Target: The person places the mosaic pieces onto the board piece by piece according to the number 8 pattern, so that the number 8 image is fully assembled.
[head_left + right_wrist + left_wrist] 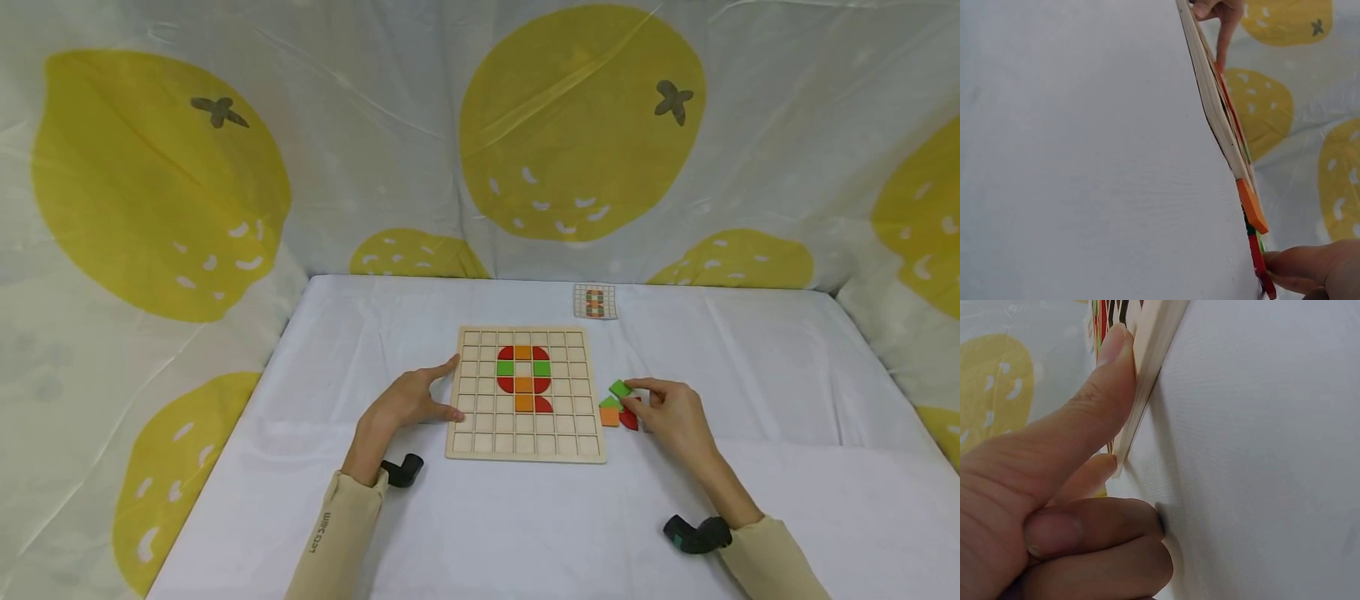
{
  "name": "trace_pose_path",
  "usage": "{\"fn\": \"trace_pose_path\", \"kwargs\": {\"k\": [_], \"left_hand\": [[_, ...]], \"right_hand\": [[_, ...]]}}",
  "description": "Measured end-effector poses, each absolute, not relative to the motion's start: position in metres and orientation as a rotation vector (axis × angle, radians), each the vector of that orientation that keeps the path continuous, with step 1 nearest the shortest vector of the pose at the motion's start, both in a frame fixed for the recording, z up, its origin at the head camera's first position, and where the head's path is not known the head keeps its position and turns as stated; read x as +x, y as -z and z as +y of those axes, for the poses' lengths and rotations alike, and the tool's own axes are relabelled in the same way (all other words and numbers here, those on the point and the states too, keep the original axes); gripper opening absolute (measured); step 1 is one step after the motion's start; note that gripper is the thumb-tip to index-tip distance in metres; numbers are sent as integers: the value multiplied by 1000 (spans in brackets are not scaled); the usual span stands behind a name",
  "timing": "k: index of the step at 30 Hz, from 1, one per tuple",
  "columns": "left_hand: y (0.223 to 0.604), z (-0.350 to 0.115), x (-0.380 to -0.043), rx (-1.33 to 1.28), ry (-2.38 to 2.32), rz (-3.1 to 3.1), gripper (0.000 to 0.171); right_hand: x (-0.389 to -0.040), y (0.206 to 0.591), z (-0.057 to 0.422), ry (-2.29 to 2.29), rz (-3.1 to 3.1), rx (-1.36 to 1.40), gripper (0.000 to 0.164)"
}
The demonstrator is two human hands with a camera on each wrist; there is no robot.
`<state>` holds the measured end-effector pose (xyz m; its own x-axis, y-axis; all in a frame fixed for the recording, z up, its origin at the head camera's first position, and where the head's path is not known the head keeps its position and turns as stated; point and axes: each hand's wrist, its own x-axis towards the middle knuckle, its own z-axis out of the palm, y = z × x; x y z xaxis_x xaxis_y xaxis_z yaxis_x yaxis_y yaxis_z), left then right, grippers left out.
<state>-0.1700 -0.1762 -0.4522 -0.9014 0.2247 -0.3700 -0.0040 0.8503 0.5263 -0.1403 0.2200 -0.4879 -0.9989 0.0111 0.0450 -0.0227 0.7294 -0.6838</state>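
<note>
A wooden grid board (487,433) lies on the white cloth, holding red quarter-rounds, orange squares (523,403) and green squares (506,368) in a ring shape, with more pieces below it. My left hand (405,398) touches the board's left edge with thumb and index finger apart; its other fingers are curled in the left wrist view. Beside the board's right edge, my right hand (675,417) pinches a green square tile (619,388) between thumb and index finger. Under and around that hand lie an orange square (609,417), a green triangle (610,402) and red pieces (628,419).
A small pattern card (595,302) lies behind the board, toward the table's far edge. Cloth with printed lemons (581,125) hangs behind and at the sides. A black device (697,534) is worn on the right wrist, another (403,471) on the left.
</note>
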Motion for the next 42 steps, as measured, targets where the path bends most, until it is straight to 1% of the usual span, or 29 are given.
{"fn": "trace_pose_path", "kwargs": {"k": [8,19,27,33,42], "left_hand": [[452,-177,-169,165,-758,2601,105],[452,-177,-169,160,-762,2596,105],[452,-177,-169,165,-758,2597,105],[453,-177,-170,167,-755,2596,106],[452,-177,-170,178,-755,2599,105]], "right_hand": [[-141,486,222,-1136,-2887,-37,31],[-142,490,218,-1136,-2881,-34,34],[-142,487,215,-1173,-2868,-22,30],[-140,483,206,-1232,-2869,81,32],[-134,480,177,-1359,-2866,265,31]]}}
